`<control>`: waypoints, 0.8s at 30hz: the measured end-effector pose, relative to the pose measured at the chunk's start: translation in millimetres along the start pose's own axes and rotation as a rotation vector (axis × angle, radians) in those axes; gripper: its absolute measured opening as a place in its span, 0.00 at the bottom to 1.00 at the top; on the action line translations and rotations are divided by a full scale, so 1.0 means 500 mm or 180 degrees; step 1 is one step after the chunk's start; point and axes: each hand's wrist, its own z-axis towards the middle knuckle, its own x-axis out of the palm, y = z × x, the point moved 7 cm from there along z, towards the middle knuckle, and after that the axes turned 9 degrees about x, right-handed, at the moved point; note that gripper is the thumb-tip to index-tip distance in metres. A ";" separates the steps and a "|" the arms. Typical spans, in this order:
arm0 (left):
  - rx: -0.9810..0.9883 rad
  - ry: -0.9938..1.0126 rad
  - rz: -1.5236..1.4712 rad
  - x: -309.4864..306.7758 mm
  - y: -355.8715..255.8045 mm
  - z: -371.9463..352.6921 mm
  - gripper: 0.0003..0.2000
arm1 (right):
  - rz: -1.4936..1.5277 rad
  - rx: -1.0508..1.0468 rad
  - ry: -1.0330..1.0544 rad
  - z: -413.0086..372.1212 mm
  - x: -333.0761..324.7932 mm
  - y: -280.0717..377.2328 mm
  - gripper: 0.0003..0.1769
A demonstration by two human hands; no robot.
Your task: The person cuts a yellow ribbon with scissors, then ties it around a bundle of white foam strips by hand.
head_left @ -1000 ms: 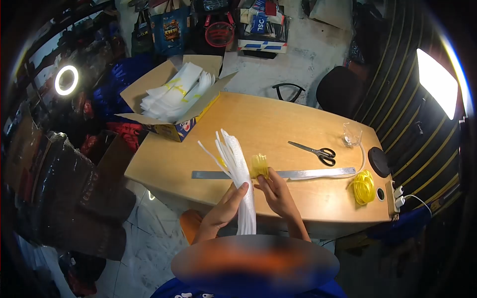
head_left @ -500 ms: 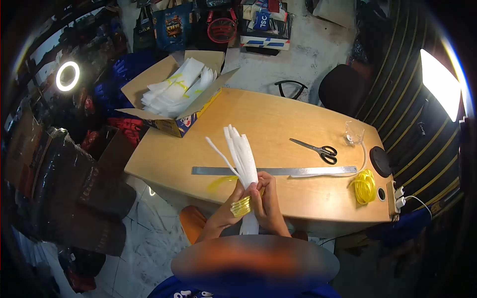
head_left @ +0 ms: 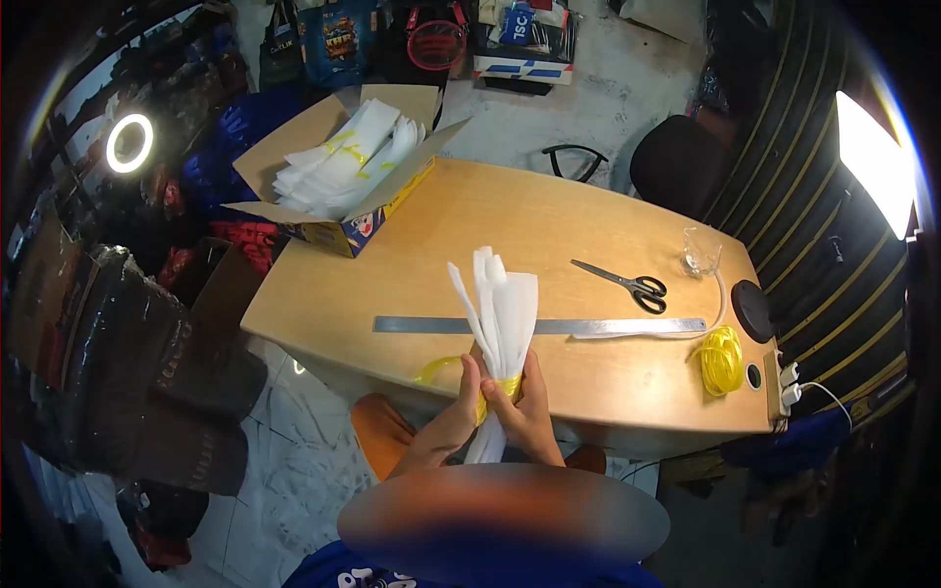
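Note:
A bundle of white foam strips (head_left: pixel 505 323) stands upright between my hands at the table's near edge, its upper ends fanned out. Yellow plastic ribbon (head_left: pixel 508 385) goes round its middle, and a loose yellow tail (head_left: pixel 438 367) lies to the left on the tabletop. My left hand (head_left: pixel 457 412) grips the bundle from the left, thumb up along the strips. From the right, my right hand (head_left: pixel 527 412) closes on it, its thumb over the ribbon. The fingers behind the bundle are hidden.
A steel ruler (head_left: pixel 421 324) lies across the wooden table (head_left: pixel 510 216), with black scissors (head_left: pixel 647 294) beyond it. A yellow ribbon roll (head_left: pixel 721 363) is at the right, near a black disc (head_left: pixel 752 312). An open carton (head_left: pixel 400 199) of tied white bundles stands at the back left.
The bundle has turned more upright, and its strips are spread wider. My hands have shifted round it, and the ribbon that was bunched by my left hand now lies across the bundle.

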 end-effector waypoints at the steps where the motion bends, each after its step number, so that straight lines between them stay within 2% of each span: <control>1: -0.0014 -0.0006 -0.0006 -0.004 0.007 0.002 0.40 | 0.0026 -0.0028 -0.0114 -0.001 -0.001 0.000 0.29; 7: 0.0016 0.0232 -0.0450 -0.004 0.009 0.002 0.43 | 0.0099 0.0004 -0.0276 -0.002 0.000 -0.006 0.25; 9: 0.0434 0.0129 -0.0483 -0.005 -0.006 0.002 0.41 | 0.0234 0.0070 -0.0302 -0.002 0.001 -0.002 0.23; 10: 0.0426 0.0130 -0.0483 -0.005 -0.002 -0.003 0.41 | 0.0365 0.0131 -0.0331 -0.003 -0.001 -0.003 0.21; 12: 0.1008 0.0210 0.0113 -0.013 -0.012 -0.026 0.34 | 0.0621 0.0369 -0.0385 -0.002 -0.011 -0.032 0.20; 13: 0.1306 0.0295 0.0427 -0.024 -0.019 -0.051 0.35 | 0.0875 0.0603 -0.0434 -0.004 -0.017 -0.049 0.19; 14: 0.1288 0.0303 0.0417 -0.026 -0.015 -0.077 0.35 | 0.0874 0.0615 -0.0453 -0.008 -0.020 -0.049 0.19; 16: 0.1708 0.0021 0.0464 -0.028 -0.046 -0.138 0.37 | 0.1288 0.0871 -0.0294 -0.020 -0.013 -0.048 0.19; 17: 0.1678 0.0009 0.0464 -0.045 -0.035 -0.166 0.37 | 0.1299 0.0900 -0.0301 -0.027 -0.010 -0.047 0.19; 19: 0.1324 -0.1038 0.0339 -0.121 -0.008 -0.223 0.38 | 0.1885 0.1174 0.0056 -0.045 0.027 -0.055 0.19; 22: 0.1050 -0.1400 0.0578 -0.156 0.013 -0.268 0.36 | 0.1926 0.1384 0.0551 -0.065 0.109 -0.055 0.19; 24: 0.1233 -0.1653 0.0476 -0.165 0.001 -0.290 0.32 | 0.1948 0.1530 0.0848 -0.080 0.170 -0.078 0.20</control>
